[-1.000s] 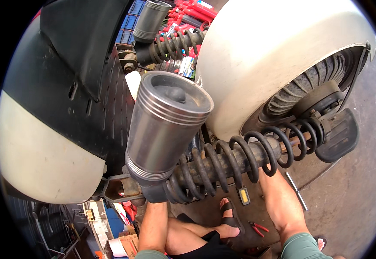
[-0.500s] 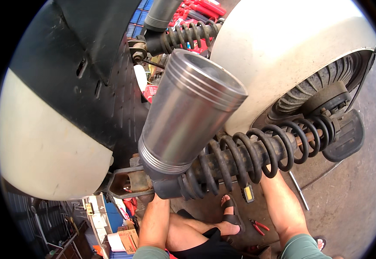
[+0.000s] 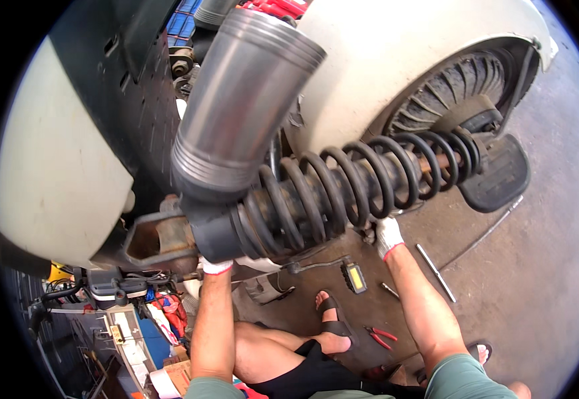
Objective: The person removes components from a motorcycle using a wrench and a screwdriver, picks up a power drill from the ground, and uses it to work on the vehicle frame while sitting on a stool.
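Shock absorber (image 3: 336, 189): where is it?
"Across the frame's centre."
"And the grip?"
"Left hand (image 3: 217, 266) and right hand (image 3: 389, 235) are partly hidden below it; I can't tell how open, or holding what."

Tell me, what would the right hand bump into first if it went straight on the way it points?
Probably the black coil spring, just above the white-gloved right hand in the picture. Depth is unclear, so the hand might pass beneath it instead.
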`<action>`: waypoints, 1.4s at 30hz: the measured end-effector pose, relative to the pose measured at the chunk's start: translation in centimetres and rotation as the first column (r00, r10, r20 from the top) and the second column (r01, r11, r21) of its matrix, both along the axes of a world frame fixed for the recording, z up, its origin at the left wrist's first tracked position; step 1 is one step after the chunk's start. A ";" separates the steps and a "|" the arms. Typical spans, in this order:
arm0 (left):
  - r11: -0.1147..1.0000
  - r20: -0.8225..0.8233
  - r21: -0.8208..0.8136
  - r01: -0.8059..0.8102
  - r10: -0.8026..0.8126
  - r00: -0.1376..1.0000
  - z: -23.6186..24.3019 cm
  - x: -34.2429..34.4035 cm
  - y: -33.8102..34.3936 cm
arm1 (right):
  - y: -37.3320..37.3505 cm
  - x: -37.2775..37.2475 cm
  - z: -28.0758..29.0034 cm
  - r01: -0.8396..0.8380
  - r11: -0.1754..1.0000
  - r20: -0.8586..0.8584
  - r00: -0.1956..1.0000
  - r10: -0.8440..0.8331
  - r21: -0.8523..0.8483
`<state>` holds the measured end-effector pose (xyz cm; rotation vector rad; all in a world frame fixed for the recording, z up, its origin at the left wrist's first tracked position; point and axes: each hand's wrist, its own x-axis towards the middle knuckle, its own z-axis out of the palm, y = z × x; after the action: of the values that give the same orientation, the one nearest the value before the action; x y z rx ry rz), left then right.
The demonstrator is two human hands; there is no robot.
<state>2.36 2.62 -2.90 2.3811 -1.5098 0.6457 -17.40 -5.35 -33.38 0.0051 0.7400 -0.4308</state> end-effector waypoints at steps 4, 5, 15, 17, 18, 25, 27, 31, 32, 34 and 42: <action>0.843 -0.603 -0.513 -0.164 -0.218 0.767 -1.1 1.3 0.2 | -1.2 -1.7 1.2 0.232 0.970 -0.207 0.948 -0.242 -0.076; 0.813 -0.625 -0.548 -0.194 -0.244 0.741 -1.3 1.6 0.1 | -1.4 -2.6 1.3 0.260 0.962 -0.201 0.941 -0.272 -0.084; 0.743 -0.481 -0.667 0.056 -0.487 0.729 -0.3 -0.6 -2.6 | -5.0 -6.2 -2.3 0.064 0.866 -0.425 0.852 -0.306 -0.496; 0.756 -0.456 -0.647 0.101 -0.489 0.743 -1.1 0.0 -2.7 | -5.4 -4.5 -2.2 0.088 0.883 -0.380 0.880 -0.286 -0.462; 0.763 -0.450 -0.635 0.121 -0.492 0.745 -1.9 -0.1 -3.1 | -5.9 -3.8 -3.4 0.065 0.883 -0.267 0.941 -0.210 -0.464; 0.736 -0.551 -0.677 0.006 -0.511 0.660 -1.5 -0.4 -3.4 | -7.6 1.0 -3.8 -0.627 0.543 -0.636 0.744 0.205 -0.558; 0.728 -0.505 -0.684 0.059 -0.530 0.681 -0.9 0.4 -2.2 | -6.3 0.2 -4.0 -0.496 0.708 -0.620 0.778 0.104 -0.503; 0.717 -0.581 -0.696 -0.033 -0.536 0.613 -1.9 0.3 -1.9 | -6.4 -5.7 -7.0 -0.289 0.687 -0.566 0.796 -0.214 -0.667; 0.776 -0.538 -0.624 0.086 -0.507 0.673 -1.5 3.2 -0.6 | -6.7 -6.9 -6.7 -0.376 0.575 -0.629 0.701 -0.337 -0.727; 0.724 -0.535 -0.685 0.084 -0.577 0.617 -2.9 2.4 -2.4 | -9.5 -12.6 -9.4 -0.726 0.054 -0.585 0.506 -0.634 -0.686; 0.794 -0.343 -0.574 0.199 -0.455 0.822 0.0 -0.1 -3.9 | -16.1 -20.1 1.5 0.398 0.783 -0.138 0.847 -0.514 -0.478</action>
<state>2.24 -1.29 -2.92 1.6383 -1.2884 0.2996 -37.50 -21.44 -31.90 -0.3034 0.8908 -1.0841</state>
